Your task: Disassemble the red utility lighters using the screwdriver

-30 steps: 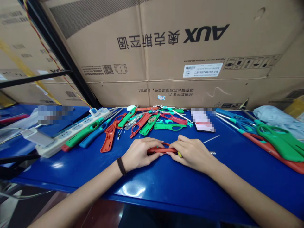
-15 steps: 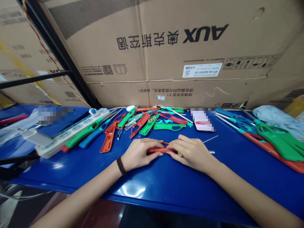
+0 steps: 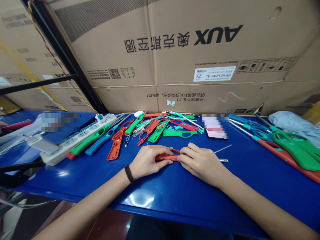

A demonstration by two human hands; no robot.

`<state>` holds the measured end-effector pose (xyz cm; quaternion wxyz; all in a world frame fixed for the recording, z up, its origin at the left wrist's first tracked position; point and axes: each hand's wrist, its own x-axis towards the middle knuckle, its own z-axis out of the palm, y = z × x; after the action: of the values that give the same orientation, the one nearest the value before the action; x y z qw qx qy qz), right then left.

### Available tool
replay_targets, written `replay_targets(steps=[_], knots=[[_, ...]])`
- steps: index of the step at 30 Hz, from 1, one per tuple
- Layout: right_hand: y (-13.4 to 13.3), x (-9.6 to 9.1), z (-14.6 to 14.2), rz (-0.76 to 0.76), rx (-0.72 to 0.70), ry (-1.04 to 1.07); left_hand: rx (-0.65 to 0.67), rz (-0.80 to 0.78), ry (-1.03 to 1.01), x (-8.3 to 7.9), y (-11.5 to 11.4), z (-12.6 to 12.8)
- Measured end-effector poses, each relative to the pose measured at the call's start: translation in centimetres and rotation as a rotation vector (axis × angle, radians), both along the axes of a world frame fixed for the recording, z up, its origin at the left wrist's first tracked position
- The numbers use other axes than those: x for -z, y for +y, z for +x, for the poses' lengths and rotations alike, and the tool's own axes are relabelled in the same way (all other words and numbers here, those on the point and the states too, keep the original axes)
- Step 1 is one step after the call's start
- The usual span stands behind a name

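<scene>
Between my two hands, low over the front middle of the table, is a red utility lighter handle [image 3: 174,158]. My left hand [image 3: 147,161] grips its left end, thumb below and fingers above. The fingers of my right hand [image 3: 200,161] are closed on its right end, covering much of it. To the right of that hand, a short silver metal tube end [image 3: 223,160] and a thin metal rod [image 3: 223,148] show; whether either joins the handle is hidden. Behind my hands lies a pile of opened lighter shells, among them a green half shell [image 3: 179,133] and a red half shell [image 3: 150,129].
A white power strip [image 3: 70,141] stands at left, with a green lighter [image 3: 91,140] and a blue lighter [image 3: 101,141] beside it. A phone [image 3: 215,128] lies behind my right hand. More lighters [image 3: 295,153] lie at right. A large cardboard box [image 3: 170,66] closes off the back.
The yellow bit visible under my right fingers earlier no longer shows. More of the silver tube end is visible. My right fingers have shifted slightly on the red handle; my left hand keeps its grip.
</scene>
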<state>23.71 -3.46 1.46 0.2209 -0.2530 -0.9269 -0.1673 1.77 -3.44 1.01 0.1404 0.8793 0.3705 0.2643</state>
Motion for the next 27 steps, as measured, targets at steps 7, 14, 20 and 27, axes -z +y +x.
replay_targets(steps=[7,14,20,27], knots=[[-0.8,0.9,0.4,0.12,-0.009,-0.015,-0.016,-0.03,-0.012,-0.1,0.0,0.0],[-1.4,1.9,1.0,0.116,0.046,-0.059,-0.018,-0.04,-0.014,-0.1,0.1,-0.1],[-1.3,2.2,0.9,0.033,0.07,0.009,-0.004,-0.026,-0.03,-0.1,0.1,0.0],[-1.8,1.6,1.0,-0.163,0.123,0.169,-0.007,-0.019,-0.017,0.2,0.1,0.0]])
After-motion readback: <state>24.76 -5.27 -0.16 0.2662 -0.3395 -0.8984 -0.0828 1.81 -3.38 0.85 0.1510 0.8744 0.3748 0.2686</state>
